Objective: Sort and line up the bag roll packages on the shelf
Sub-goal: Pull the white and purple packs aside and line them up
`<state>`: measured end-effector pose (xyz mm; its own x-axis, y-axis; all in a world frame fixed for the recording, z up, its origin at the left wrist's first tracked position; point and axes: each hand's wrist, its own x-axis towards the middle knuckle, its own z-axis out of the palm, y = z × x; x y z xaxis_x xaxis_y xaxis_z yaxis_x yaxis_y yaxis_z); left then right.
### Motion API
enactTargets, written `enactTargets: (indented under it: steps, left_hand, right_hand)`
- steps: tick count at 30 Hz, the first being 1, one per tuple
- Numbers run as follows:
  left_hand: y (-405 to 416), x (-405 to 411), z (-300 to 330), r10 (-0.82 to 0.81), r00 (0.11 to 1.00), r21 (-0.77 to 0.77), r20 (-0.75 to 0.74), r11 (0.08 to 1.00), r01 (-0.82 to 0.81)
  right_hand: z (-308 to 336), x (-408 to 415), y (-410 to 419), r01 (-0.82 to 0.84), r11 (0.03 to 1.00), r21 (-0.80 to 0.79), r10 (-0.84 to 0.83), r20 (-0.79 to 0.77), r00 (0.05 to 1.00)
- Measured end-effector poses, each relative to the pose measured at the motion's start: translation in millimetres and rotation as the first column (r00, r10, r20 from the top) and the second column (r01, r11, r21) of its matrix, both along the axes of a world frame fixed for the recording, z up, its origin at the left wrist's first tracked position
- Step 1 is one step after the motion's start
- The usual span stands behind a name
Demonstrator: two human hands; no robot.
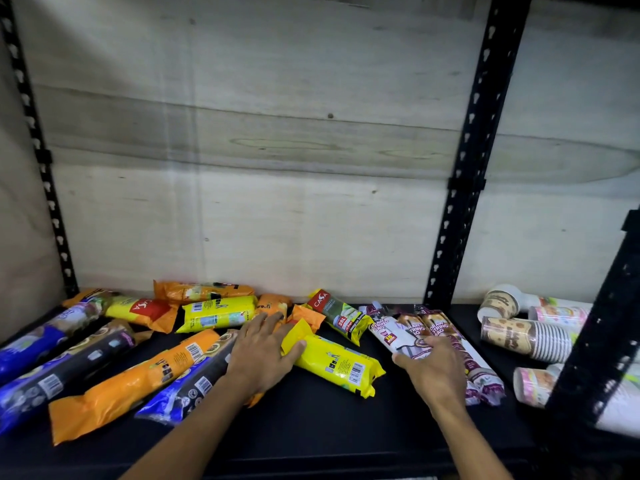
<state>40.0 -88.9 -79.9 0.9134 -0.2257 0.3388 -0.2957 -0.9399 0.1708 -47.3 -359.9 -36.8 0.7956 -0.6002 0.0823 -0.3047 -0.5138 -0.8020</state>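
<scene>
Lying just right of the left hand [259,355], the yellow package [334,363] runs its long axis from mid-shelf toward the front right corner of the shelf [329,427]. That hand's grip is flat and open, thumb touching the package's near end. The right hand [434,370] lies curled on the drawstring packages [412,332].

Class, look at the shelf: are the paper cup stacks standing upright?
No. The paper cup stacks lie on their sides at the right end of the shelf, beyond the black upright post.
</scene>
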Motion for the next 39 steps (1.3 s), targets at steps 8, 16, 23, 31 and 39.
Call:
enactTargets:
  steps: [8,16,23,31,39]
  left_hand:
    - [0,0,1,-0.003,1.000,0.006,-0.009,1.000,0.003]
    - [1,-1,0,-0.009,1.000,-0.005,-0.012,1.000,0.009]
    - [0,-1,2,-0.005,1.000,0.008,-0.028,1.000,0.006]
    - [-1,-2,2,0.007,1.000,-0.007,-0.020,1.000,-0.007]
    - [0,-2,4,0.009,0.999,0.006,-0.033,1.000,-0.009]
  right_hand:
    - [-10,-9,13,0.004,0.902,-0.433,-0.076,-0.150,0.986]
    - [-7,-10,14,-0.097,0.833,-0.545,-0.094,-0.312,0.945]
    - [19,17,5,-0.198,0.865,-0.462,-0.001,-0.396,0.918]
    - [15,56,20,-0.274,0.822,-0.500,0.076,-0.380,0.922]
    - [13,64,18,-0.299,0.769,-0.565,0.036,-0.428,0.903]
